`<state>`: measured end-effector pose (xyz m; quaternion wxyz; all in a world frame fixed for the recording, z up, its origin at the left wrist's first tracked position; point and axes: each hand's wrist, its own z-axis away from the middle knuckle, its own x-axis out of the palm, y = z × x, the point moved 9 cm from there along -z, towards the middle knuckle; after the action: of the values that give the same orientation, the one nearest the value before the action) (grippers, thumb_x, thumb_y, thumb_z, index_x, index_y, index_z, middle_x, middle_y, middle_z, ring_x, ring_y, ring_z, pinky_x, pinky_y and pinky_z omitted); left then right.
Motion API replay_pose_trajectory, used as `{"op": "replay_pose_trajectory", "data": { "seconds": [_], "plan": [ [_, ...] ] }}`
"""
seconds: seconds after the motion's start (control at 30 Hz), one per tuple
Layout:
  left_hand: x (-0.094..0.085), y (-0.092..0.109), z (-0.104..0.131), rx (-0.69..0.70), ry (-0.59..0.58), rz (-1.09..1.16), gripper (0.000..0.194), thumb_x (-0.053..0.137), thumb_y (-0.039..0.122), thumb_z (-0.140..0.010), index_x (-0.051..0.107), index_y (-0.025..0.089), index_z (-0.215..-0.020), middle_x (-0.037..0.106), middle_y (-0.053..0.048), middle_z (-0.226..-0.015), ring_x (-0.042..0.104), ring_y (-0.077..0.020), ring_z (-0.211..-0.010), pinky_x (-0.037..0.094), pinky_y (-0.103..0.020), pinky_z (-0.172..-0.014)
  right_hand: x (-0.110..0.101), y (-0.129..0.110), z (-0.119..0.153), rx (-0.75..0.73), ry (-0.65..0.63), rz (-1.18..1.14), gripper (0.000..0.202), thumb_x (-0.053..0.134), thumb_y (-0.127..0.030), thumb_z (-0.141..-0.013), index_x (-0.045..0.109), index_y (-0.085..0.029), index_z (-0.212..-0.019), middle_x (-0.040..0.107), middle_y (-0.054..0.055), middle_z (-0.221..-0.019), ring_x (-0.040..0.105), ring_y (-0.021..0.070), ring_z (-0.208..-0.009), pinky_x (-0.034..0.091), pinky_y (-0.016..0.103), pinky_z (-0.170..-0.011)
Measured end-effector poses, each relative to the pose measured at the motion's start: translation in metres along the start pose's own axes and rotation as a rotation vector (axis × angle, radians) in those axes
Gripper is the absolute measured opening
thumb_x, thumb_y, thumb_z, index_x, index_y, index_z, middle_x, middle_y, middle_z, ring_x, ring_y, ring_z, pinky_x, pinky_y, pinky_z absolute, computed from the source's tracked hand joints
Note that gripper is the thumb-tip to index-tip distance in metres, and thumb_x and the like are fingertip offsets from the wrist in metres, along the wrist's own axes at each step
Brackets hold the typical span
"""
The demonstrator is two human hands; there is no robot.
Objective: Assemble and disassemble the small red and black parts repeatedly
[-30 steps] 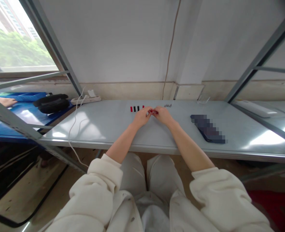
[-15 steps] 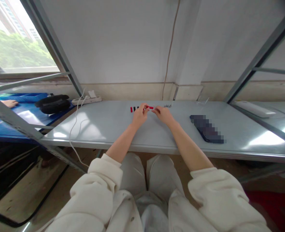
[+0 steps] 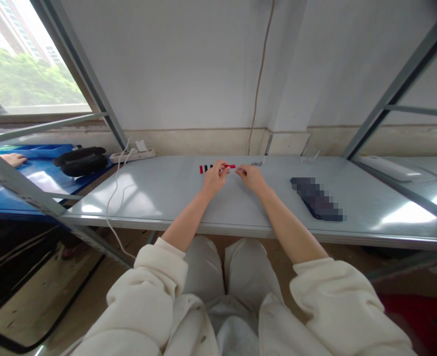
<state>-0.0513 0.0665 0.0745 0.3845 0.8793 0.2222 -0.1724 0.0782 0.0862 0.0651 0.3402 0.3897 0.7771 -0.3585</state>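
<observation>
Near the middle of the grey table (image 3: 240, 212), my left hand (image 3: 215, 177) is closed on a small red cylinder (image 3: 231, 166), whose end points to the right. My right hand (image 3: 251, 177) is just right of it, fingertips pinched together; what they hold, if anything, is too small to make out. Left of my left hand stand a red piece (image 3: 201, 169) and a black piece (image 3: 205, 168), with another dark piece partly behind the fingers. Some small grey metallic parts (image 3: 256, 163) lie behind my right hand.
A dark, pixelated flat object (image 3: 317, 199) lies on the right. A power strip (image 3: 133, 155) with a white cable sits at back left. Beyond the left frame post are a black case (image 3: 81, 161) and another person's hand (image 3: 14, 159) on a blue table.
My right hand's fingertips have moved slightly away from the red cylinder, widening the gap. My left hand keeps its hold with hardly any movement.
</observation>
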Motion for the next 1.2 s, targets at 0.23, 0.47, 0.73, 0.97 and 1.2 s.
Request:
{"op": "replay_pose_trajectory", "data": {
  "seconds": [0.23,0.47,0.73,0.97,1.2],
  "plan": [
    [0.015,0.0,0.002,0.024,-0.151,-0.091,0.018,0.049,0.03,-0.081,0.055,0.018,-0.093,0.065,-0.002,-0.083,0.051,-0.0074,-0.052,0.038,-0.021,-0.057,0.007,-0.004,0.001,-0.033,0.0,-0.038,0.029,0.053,-0.022,-0.08,0.058,-0.011,-0.106,0.064,0.008,-0.084,0.056,0.0155,-0.075,0.039,0.025,-0.072],
    [0.014,-0.004,0.0,-0.043,-0.119,0.024,0.019,0.052,0.029,-0.079,0.053,0.018,-0.095,0.064,-0.002,-0.083,0.049,-0.006,-0.048,0.04,-0.021,-0.055,0.012,-0.003,0.003,0.046,-0.01,-0.065,0.02,0.051,-0.022,-0.081,0.054,-0.013,-0.098,0.063,0.008,-0.079,0.057,0.0155,-0.069,0.038,0.025,-0.063],
    [-0.021,-0.033,-0.004,-0.342,0.215,0.378,0.021,0.049,0.034,-0.079,0.048,0.017,-0.091,0.06,0.0,-0.069,0.046,-0.0043,-0.039,0.036,-0.017,-0.041,0.035,0.012,-0.01,0.277,-0.116,-0.178,0.01,0.06,-0.024,-0.073,0.059,-0.014,-0.075,0.063,0.006,-0.074,0.055,0.013,-0.066,0.038,0.023,-0.06],
    [-0.021,-0.051,0.0,-0.475,0.215,0.317,0.009,0.049,0.026,-0.078,0.048,0.017,-0.079,0.059,0.002,-0.063,0.045,-0.004,-0.036,0.037,-0.018,-0.041,0.052,0.01,-0.028,0.281,-0.224,-0.062,0.008,0.061,-0.022,-0.073,0.063,-0.014,-0.074,0.066,0.008,-0.078,0.058,0.0149,-0.072,0.041,0.024,-0.064],
    [-0.018,-0.049,0.0,-0.517,0.14,0.219,0.009,0.046,0.024,-0.079,0.049,0.017,-0.082,0.062,-0.001,-0.069,0.045,-0.005,-0.036,0.038,-0.02,-0.042,0.059,0.015,-0.036,0.296,-0.227,-0.04,0.013,0.063,-0.027,-0.071,0.066,-0.015,-0.076,0.067,0.009,-0.079,0.061,0.017,-0.075,0.044,0.026,-0.066]
  ]
}}
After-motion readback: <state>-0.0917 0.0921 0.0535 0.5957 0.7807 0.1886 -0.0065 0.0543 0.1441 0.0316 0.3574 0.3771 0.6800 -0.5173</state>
